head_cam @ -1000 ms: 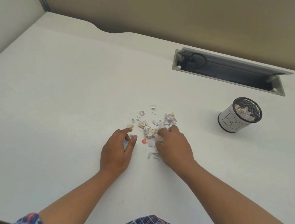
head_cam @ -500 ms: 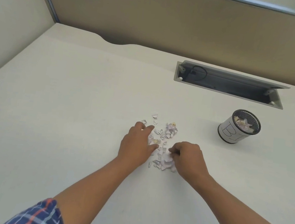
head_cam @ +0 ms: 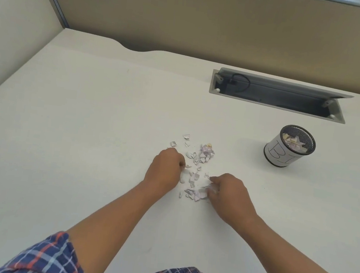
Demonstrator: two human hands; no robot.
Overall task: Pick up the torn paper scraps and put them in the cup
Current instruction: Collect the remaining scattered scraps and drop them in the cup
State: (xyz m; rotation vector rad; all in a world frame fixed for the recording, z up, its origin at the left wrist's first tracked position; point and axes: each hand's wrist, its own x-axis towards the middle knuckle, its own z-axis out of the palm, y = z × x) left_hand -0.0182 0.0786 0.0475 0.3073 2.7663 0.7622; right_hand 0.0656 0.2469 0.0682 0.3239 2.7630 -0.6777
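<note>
The task looks partly done. The mesh cup [head_cam: 290, 145], wrapped in a white paper label with hand-drawn letters, stands upright on the worktop [head_cam: 84, 136], well apart from the pile and to its far right, and pale torn pieces already lie inside it. It is not full, as far as its open mouth shows. A good share of the torn paper scraps [head_cam: 195, 167] is still on the worktop: a denser little heap at the far end of the scatter, a few stray bits further out to its left, a loose trail between the two hands, and another cluster close to the person beside the right hand. So several more gatherings and trips to the cup seem to be needed.

The left hand [head_cam: 165, 171] rests on the worktop at the left edge of the scatter, curled into a loose fist with the fingers tucked under. A scrap pokes out at its fingertips, so it appears to be pinching at least one piece; how much more sits inside the palm cannot be told.

The right hand [head_cam: 227, 193] rests at the right edge, also curled, its fingers bent down onto the nearer cluster. It touches those scraps and seems to be raking or pinching them together, but whether it has any firmly gripped cannot be told.

Neither hand is near the cup.
</note>
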